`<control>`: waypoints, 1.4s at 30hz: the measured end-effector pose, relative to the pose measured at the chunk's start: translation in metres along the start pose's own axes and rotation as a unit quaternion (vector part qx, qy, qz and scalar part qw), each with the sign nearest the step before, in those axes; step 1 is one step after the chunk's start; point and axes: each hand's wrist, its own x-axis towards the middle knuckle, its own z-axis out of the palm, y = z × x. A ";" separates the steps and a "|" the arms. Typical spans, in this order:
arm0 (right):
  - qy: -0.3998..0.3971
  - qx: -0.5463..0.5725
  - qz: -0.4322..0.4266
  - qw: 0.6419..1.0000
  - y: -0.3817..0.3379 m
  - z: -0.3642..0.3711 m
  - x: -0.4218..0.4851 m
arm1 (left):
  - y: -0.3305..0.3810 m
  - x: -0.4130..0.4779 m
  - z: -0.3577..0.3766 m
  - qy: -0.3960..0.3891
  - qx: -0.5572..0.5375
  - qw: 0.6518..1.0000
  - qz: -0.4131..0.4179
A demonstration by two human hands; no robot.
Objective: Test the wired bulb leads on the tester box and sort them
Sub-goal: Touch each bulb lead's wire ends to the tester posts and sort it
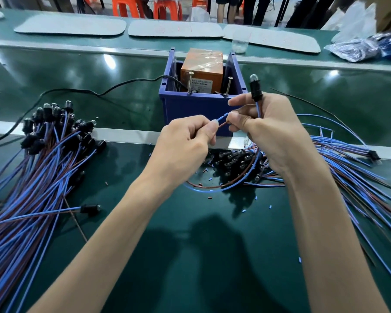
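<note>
Two bare arms reach up from the bottom of the frame over a dark green table mat (212,256). They meet in the middle of the frame, where the left hand (185,141) and the right hand (273,132) share one wired bulb lead (256,94).

The right hand is curled round the lead's black holder. Its small clear bulb (254,78) sticks out of the top of the fist and points straight up, so this end of the lead stands upright. Its blue and brown wires hang down under the hands in a big loop (205,188) and come back up. The left hand pinches the blue wire tip (221,118) with thumb and finger. The right hand's fingertips sit just beside it, by the brown tip.

Just behind the hands stands a blue plastic tester box (201,105) with an orange block (202,71) and two metal screws (190,82) inside. A black cable (99,91) runs from it to the left.

A big pile of leads (43,154) lies at the left, another pile (348,166) at the right, and a heap of bulbs (233,161) under the right hand. Tiny cut wire bits (270,207) dot the mat.

Along the top are grey flat trays (70,24), a clear cup (240,42), plastic bags (359,46), orange stools (131,5) and people's legs.
</note>
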 end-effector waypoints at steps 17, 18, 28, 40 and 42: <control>0.129 0.050 0.014 0.990 -0.012 -0.019 0.004 | 0.004 0.003 -0.027 -0.014 -0.037 0.999 -0.022; 0.115 0.069 0.007 0.991 -0.015 -0.023 0.002 | 0.005 0.003 -0.030 -0.033 -0.036 0.999 -0.012; -0.066 0.037 0.030 0.997 -0.020 -0.016 -0.008 | 0.009 0.001 -0.028 -0.066 0.006 0.998 0.018; -0.080 0.020 0.027 0.996 -0.014 -0.006 -0.005 | 0.011 -0.002 -0.022 -0.069 0.048 0.996 0.008; -0.073 -0.020 0.031 0.997 -0.010 -0.002 -0.003 | 0.011 -0.001 -0.022 -0.065 0.058 0.996 0.008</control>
